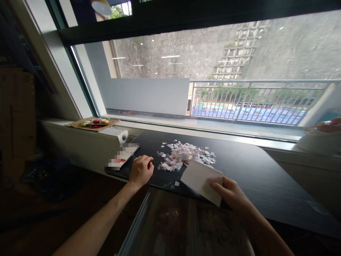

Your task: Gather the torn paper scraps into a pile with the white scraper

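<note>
My right hand (pixel 226 188) grips a piece of white card (pixel 199 179) by its right edge, thumb on top. The card is tilted over the front edge of the dark table (pixel 239 163). Just behind it lies a loose heap of small square paper pieces (pixel 183 154), mostly white and pinkish. My left hand (pixel 141 170) rests at the table's front left with its fingers curled in; nothing shows between them. Two stray squares (pixel 177 184) lie between my hands near the edge. Below the edge is a clear plastic bin (pixel 165 220), its contents too dim to make out.
A flat item with a blurred surface (pixel 124 156) lies at the table's left end. Beyond it, a white radiator (pixel 80 142) carries a brown board (pixel 77 123) with colourful items. A large window (pixel 213 53) runs behind the table. Dark bags (pixel 50 174) and cardboard (pixel 17 117) stand at left.
</note>
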`<state>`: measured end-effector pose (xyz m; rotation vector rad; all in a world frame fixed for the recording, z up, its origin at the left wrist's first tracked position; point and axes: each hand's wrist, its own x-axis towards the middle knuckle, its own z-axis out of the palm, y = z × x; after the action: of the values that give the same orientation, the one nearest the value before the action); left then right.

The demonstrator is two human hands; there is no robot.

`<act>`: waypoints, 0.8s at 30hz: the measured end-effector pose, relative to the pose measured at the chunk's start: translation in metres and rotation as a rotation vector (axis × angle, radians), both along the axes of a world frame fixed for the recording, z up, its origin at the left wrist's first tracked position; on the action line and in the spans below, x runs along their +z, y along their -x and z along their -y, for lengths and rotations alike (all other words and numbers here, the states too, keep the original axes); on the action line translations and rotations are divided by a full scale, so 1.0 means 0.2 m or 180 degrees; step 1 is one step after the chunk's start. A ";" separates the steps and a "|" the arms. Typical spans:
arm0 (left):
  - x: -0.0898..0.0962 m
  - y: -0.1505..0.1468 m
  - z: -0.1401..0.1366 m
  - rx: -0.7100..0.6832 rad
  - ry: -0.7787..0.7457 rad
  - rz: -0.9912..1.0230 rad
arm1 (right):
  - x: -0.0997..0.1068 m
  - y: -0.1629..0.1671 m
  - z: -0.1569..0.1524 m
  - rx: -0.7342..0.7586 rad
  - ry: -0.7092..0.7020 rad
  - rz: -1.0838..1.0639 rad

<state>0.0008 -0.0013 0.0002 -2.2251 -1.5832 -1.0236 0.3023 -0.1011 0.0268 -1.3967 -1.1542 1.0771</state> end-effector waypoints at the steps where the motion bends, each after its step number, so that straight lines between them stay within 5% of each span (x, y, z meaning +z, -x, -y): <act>1: 0.00 0.00 0.00 -0.0012 0.0000 0.0027 | 0.00 0.01 -0.01 0.0041 0.0046 -0.0111; 12: 0.08 0.02 0.04 -0.0403 0.0144 0.0463 | 0.02 0.03 0.01 0.0068 0.0204 -0.0888; 17: 0.17 -0.13 0.28 -0.1298 0.0948 -0.0202 | -0.01 0.03 0.01 -0.0170 -0.0024 -0.0919; 24: 0.23 -0.26 0.32 -0.1309 0.1283 -0.0860 | -0.02 0.02 0.01 0.0007 -0.0071 -0.0811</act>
<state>0.0533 -0.0659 0.0461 -2.8990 -1.3345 -0.4730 0.2989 -0.1033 0.0220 -1.2014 -0.9795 1.2017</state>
